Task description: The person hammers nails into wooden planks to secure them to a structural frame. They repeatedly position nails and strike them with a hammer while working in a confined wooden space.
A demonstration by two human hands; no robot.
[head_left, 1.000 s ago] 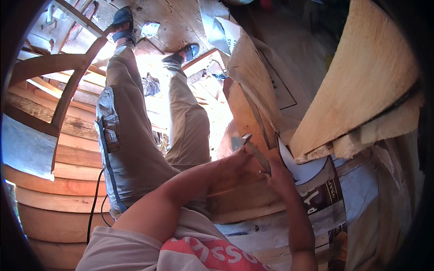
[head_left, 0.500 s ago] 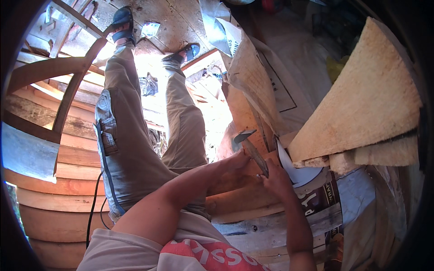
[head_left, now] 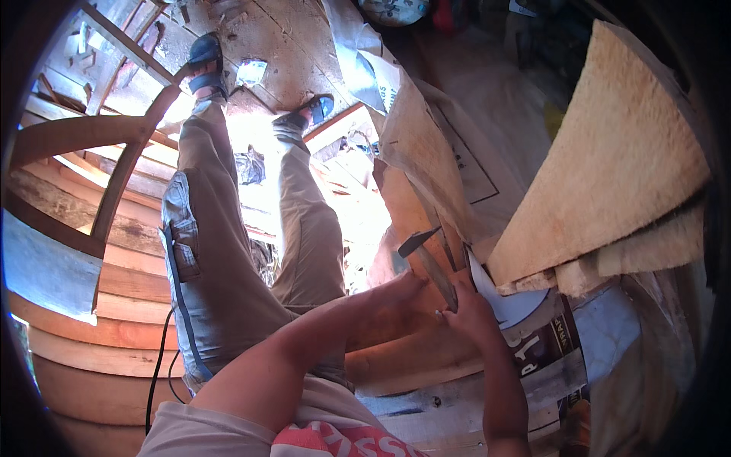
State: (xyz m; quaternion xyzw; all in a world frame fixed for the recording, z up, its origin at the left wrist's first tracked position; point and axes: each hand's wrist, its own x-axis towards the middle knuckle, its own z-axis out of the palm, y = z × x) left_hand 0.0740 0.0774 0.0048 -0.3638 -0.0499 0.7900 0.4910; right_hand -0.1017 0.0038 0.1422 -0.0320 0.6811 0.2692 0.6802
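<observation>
My right hand [head_left: 470, 310] is closed round the wooden handle of a hammer [head_left: 437, 274], its dark metal head raised toward the upper left. Just left of the hammer, my left hand [head_left: 411, 285] rests against an orange-brown wooden board [head_left: 407, 199]. The fingers of that hand look curled together, partly hidden, and whatever they pinch is too small to make out. Below both hands runs a curved wooden plank [head_left: 411, 340]. A white rounded sheet [head_left: 518, 306] lies close to the right wrist.
A big pale wedge of rough-sawn wood [head_left: 609, 164] juts in at the right. Torn sheeting [head_left: 426, 145] hangs beyond the hands. At left stand a curved wooden frame [head_left: 114, 183] and plank wall [head_left: 122, 331], with a black cable [head_left: 156, 358] nearby. My sandalled feet are on worn floorboards [head_left: 278, 46].
The hammer head has dipped slightly and turned, with the right hand a little lower. My left hand stays by the board. The whole view has shifted a bit.
</observation>
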